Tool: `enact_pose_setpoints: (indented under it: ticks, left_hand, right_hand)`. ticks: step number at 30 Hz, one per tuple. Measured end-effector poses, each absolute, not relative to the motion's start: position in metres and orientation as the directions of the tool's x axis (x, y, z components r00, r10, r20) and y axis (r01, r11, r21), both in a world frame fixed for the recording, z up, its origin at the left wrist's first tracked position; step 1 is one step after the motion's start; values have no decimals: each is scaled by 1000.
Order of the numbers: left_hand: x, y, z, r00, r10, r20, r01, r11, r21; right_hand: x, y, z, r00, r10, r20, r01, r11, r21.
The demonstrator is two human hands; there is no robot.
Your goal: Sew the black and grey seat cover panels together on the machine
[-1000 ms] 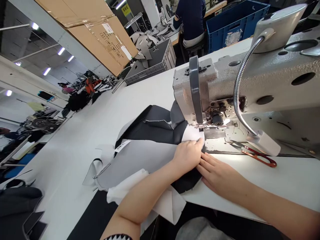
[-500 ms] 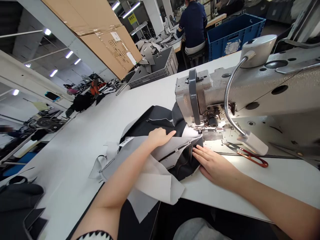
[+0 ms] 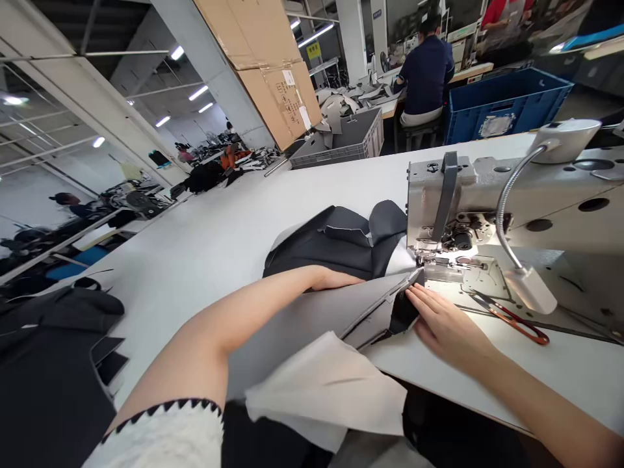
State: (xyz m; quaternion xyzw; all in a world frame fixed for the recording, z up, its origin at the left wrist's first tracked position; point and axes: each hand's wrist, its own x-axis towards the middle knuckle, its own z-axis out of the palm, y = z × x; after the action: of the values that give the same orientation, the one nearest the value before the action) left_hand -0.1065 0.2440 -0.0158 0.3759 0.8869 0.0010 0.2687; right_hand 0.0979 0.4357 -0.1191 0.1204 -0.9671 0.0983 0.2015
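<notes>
While the white table (image 3: 219, 214) stretches out to the left of the machine (image 3: 492, 185), a carton (image 3: 277, 97) stands beyond the machine on its far left. A blue bin (image 3: 465, 127) sits behind the machine, and a grey crate (image 3: 374, 138) is behind it to the left. The dark and grey cloth (image 3: 331, 250) lies left of the machine, its right end reaching in under the machine's head; a white piece (image 3: 331, 383) is at its near side. The left hand (image 3: 336, 278) is on the cloth, left of the machine, fingers partly hidden, so I cannot tell whether they pinch. The right hand (image 3: 443, 325), just in front of the machine, rests extended fingers, pressed together, on the cloth's dark edge. Right of that hand, the scissors (image 3: 511, 318) lie at the machine's base
</notes>
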Motion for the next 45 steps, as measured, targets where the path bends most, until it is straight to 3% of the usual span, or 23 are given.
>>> enact_pose_setpoints:
  ticks: [3, 5, 8, 10, 12, 15, 18, 21, 24, 28, 30, 33, 36, 40, 45]
  left_hand:
    - [-92, 223, -3, -541, 583, -606, 564, 786, 253]
    - [-92, 214, 10, -611, 603, -513, 581, 782, 227]
    - [-118, 222, 30, -625, 743, -239, 765, 644, -2]
    - [-139, 239, 38, -586, 789, -187, 810, 562, -167]
    - [-151, 260, 40, -582, 792, -186, 809, 541, -230]
    - [-134, 279, 28, -530, 829, -179, 845, 497, -199]
    - [-94, 275, 8, -287, 941, -182, 956, 268, -121]
    - [-70, 262, -5, -140, 987, -83, 967, 118, -227]
    - [-79, 258, 0, -230, 971, -71, 932, 199, -303]
    - [-112, 270, 24, -445, 863, -238, 895, 417, -159]
    - [-121, 281, 30, -500, 811, -304, 866, 467, -179]
    - [-118, 296, 23, -557, 789, -260, 826, 490, -279]
    - [-98, 302, 4, -500, 842, -203, 855, 442, -271]
    - [-58, 291, -9, -376, 922, -86, 922, 363, -135]
    - [-40, 281, -2, -396, 888, -234, 918, 393, -63]
  right_hand:
    - [98, 435, -120, -897, -171, 407, -258, 951, -168]
    - [98, 434, -121, -898, -172, 405, -265, 946, -187]
    - [99, 434, -119, -888, -184, 422, -288, 938, -196]
    - [102, 435, -116, -875, -195, 442, -301, 936, -184]
    - [105, 437, -113, -851, -228, 473, -341, 925, -167]
    - [107, 438, -112, -791, -302, 532, -422, 899, -116]
    - [99, 426, -114, -782, -319, 536, -401, 915, -41]
    - [77, 400, -111, -885, -174, 432, -193, 981, -2]
    - [50, 379, -94, -982, -24, 189, -22, 1000, 15]
    - [33, 389, -73, -978, -190, 88, -197, 978, -74]
    - [40, 403, -73, -941, -326, 92, -337, 930, -150]
    - [66, 417, -85, -865, -489, 113, -497, 799, -338]
    - [92, 423, -98, -855, -501, 136, -503, 735, -455]
    - [104, 424, -102, -857, -499, 127, -501, 751, -430]
    - [104, 428, -92, -876, -467, 117, -450, 710, -541]
